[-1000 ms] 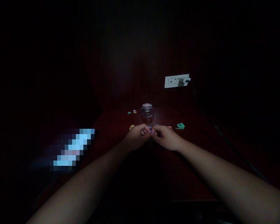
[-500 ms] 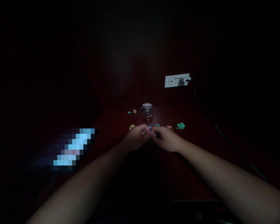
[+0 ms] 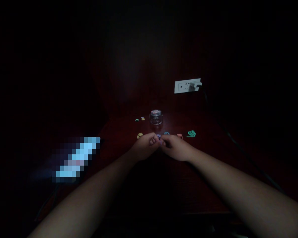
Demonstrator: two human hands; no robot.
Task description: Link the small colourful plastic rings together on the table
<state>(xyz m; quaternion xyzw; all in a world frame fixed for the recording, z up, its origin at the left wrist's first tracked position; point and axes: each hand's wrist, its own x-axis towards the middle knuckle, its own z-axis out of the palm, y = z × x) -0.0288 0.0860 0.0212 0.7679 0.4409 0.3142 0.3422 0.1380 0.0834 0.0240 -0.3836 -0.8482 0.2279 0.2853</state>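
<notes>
My left hand (image 3: 146,146) and my right hand (image 3: 176,147) meet over the table, fingers of both closed in a pinch. Between the fingertips is a small purple hair tie (image 3: 160,141), partly hidden by the fingers. Just beyond it lies more purple elastic (image 3: 158,136). Around the hands lie small piles of hair ties: yellow (image 3: 139,136) beside my left hand, blue (image 3: 166,133) behind the fingers, coral (image 3: 179,136) by my right hand, and green (image 3: 191,133) farther right.
A clear lidded jar (image 3: 156,118) stands behind the hands. Left of it lie a green ring (image 3: 137,120), a yellow ring (image 3: 143,119) and a purplish piece. A blurred lit screen (image 3: 80,158) is at left. A wall socket (image 3: 187,86) holds a plug; a cable (image 3: 234,140) runs at right.
The view has shifted very slightly. Both hands stay together with the purple hair tie, their fingertips barely moved.
</notes>
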